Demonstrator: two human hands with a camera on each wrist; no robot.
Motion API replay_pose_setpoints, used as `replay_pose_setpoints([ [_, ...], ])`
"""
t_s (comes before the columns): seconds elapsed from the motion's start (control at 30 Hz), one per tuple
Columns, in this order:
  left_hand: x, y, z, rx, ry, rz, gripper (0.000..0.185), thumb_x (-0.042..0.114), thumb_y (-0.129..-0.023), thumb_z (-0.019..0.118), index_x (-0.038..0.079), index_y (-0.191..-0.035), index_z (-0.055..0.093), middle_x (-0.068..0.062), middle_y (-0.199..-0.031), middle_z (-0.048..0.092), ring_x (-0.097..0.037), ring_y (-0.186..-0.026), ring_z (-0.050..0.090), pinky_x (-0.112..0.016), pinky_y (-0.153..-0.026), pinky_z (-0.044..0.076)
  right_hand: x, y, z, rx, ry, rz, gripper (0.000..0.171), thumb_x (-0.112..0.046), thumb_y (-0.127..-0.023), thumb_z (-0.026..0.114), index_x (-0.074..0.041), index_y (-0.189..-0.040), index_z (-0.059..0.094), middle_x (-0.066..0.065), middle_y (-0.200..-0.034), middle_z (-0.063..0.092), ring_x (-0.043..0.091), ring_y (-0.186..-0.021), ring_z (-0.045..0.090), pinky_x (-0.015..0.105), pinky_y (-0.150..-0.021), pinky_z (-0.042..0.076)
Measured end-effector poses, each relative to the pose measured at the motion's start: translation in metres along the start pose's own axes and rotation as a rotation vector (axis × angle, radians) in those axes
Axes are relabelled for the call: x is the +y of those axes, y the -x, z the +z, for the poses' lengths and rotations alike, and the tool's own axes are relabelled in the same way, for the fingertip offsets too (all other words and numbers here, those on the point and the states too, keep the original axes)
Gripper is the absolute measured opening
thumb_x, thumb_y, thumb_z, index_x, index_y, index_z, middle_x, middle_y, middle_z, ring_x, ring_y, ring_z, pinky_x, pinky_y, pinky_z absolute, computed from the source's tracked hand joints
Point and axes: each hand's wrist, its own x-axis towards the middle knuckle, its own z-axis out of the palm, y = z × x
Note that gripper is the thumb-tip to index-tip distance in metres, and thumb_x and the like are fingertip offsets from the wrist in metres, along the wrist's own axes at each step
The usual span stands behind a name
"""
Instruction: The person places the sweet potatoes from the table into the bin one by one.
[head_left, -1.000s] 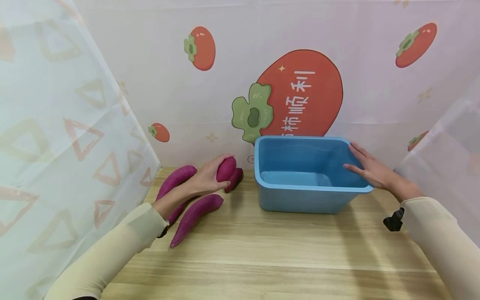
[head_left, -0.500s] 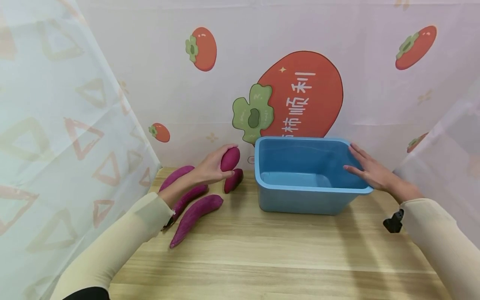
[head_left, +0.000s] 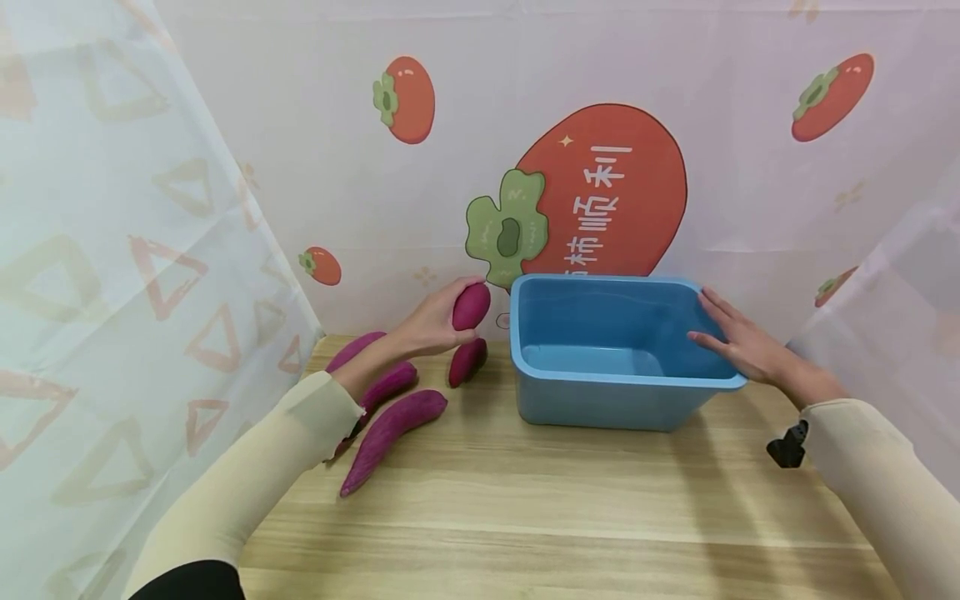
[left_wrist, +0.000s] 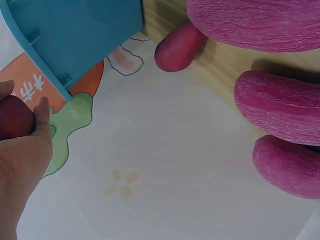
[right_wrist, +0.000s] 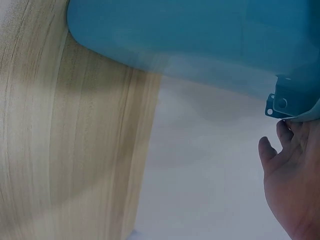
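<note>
My left hand (head_left: pixel 435 323) grips a short purple sweet potato (head_left: pixel 471 306) and holds it in the air just left of the blue plastic tub (head_left: pixel 622 412), near its rim. In the left wrist view the held potato (left_wrist: pixel 14 119) shows behind my fingers (left_wrist: pixel 41 116), beside the tub's corner (left_wrist: pixel 75 40). Three more purple sweet potatoes lie on the wooden table: a small one (head_left: pixel 467 362), a long one (head_left: pixel 390 429) and one partly under my forearm (head_left: pixel 382 386). My right hand (head_left: pixel 738 342) rests with straight fingers on the tub's right rim (right_wrist: pixel 292 107).
The tub's inside looks bare. A curtain with persimmon prints hangs close behind the table (head_left: pixel 525 500); pale patterned curtains close in the left and right sides. A small black object (head_left: pixel 786 444) sits by my right sleeve.
My left hand has lifted the short sweet potato off the table and carried it up and to the right, toward the tub. The right hand has stayed on the rim.
</note>
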Motion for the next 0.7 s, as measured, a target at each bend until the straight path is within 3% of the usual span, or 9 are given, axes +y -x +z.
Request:
replay_pose_setpoints([
  [0.7, 0.02, -0.029, 0.01, -0.012, 0.036, -0.018, 0.085, 0.01, -0.087, 0.078, 0.002, -0.161, 0.037, -0.018, -0.146, 0.057, -0.033, -0.12, 0.062, -0.044, -0.094, 0.06, -0.002, 0.001, -0.002, -0.003, -0.008, 0.005, 0.083, -0.04, -0.11, 0.046, -0.001, -0.168, 0.002, 0.028, -0.174, -0.004, 0.061, -0.155, 0.007, 0.087, -0.111, 0.016],
])
